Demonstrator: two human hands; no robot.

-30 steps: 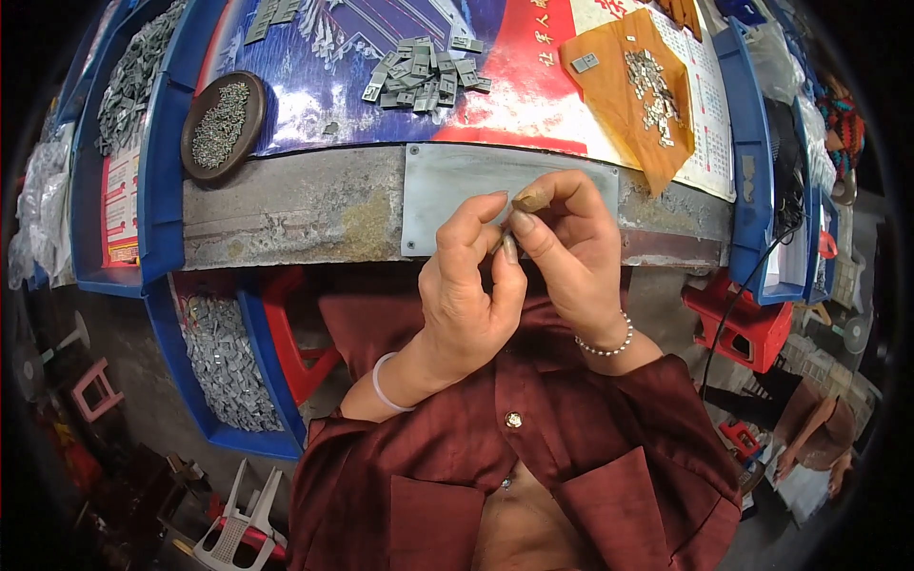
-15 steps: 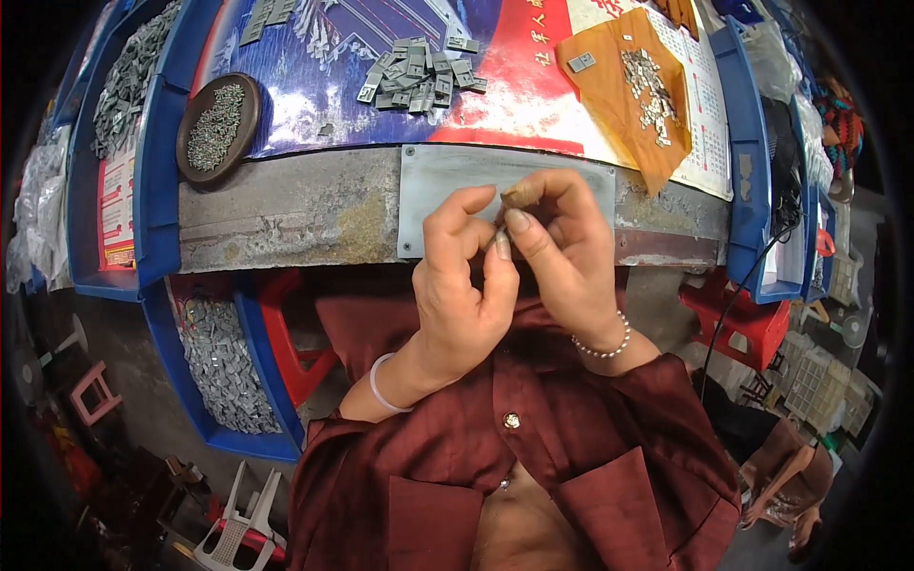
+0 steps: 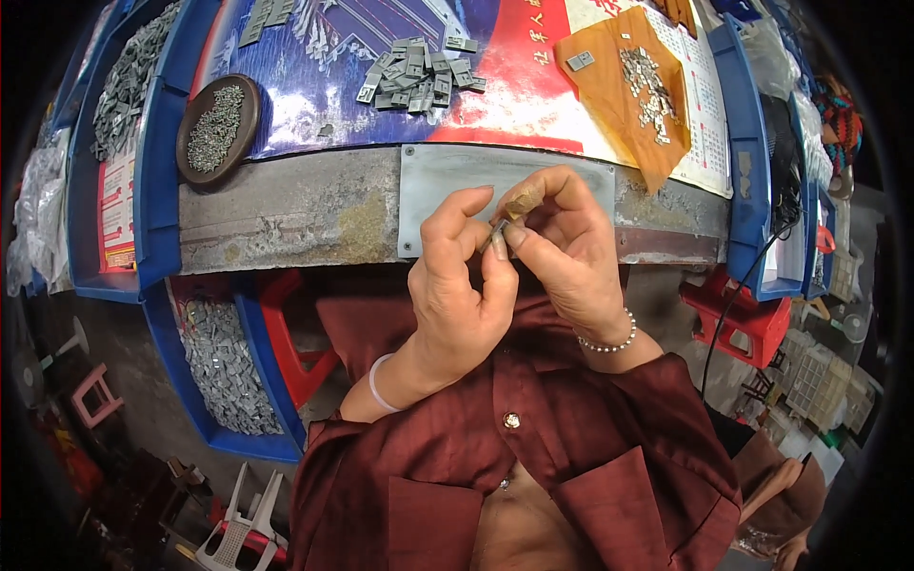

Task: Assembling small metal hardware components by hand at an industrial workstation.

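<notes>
Above the metal plate (image 3: 424,190) at the bench edge, my left hand (image 3: 465,276) pinches a small grey piece (image 3: 499,231) between thumb and fingers. My right hand (image 3: 571,249), with yellowish tape round its index finger, has its thumb pressed against the same piece. Fingers hide most of it. Several small grey rectangular blocks (image 3: 415,74) lie heaped on the blue and red sheet beyond. Tiny metal parts (image 3: 647,90) are scattered on an orange paper (image 3: 598,48) to the right, with one grey block among them. A brown round dish (image 3: 249,119) at left holds many tiny metal pieces.
Blue bins (image 3: 160,171) with grey blocks stand at the left, another (image 3: 205,404) lower down. More blue bins (image 3: 747,124) and a black cable (image 3: 733,309) are at the right. Red stools (image 3: 738,328) flank me. Another person (image 3: 785,495) is at lower right.
My right hand has shifted slightly, and its taped index finger has lifted and turned. More of the grey piece shows between the fingers. The person at lower right has moved closer.
</notes>
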